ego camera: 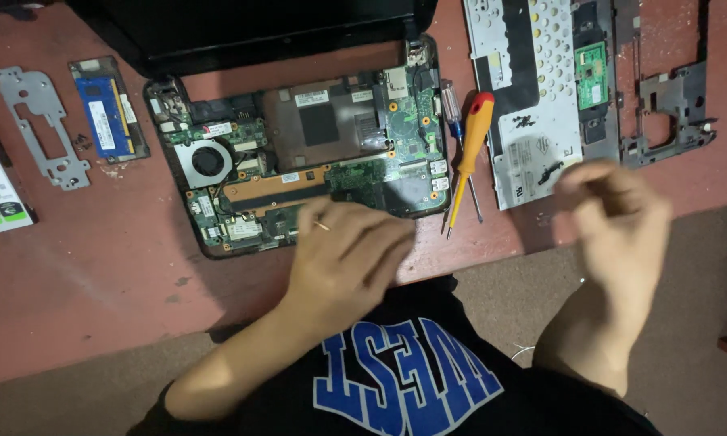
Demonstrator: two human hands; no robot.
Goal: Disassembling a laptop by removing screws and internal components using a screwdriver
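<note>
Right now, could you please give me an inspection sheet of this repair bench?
Surface: scuffed reddish tabletop, dusty.
Job's things: opened black laptop base with green circuit board, copper heat pipe and round fan exposed.
Clutter: orange-handled screwdriver beside a second, clear-handled one; blue memory module; grey metal bracket; upturned silver keyboard panel; black plastic frame.
Grippers: left hand rests on the laptop's front edge, pinching something small; right hand raised, blurred.
Cables: nothing seen.
Surroundings: brown floor.
</note>
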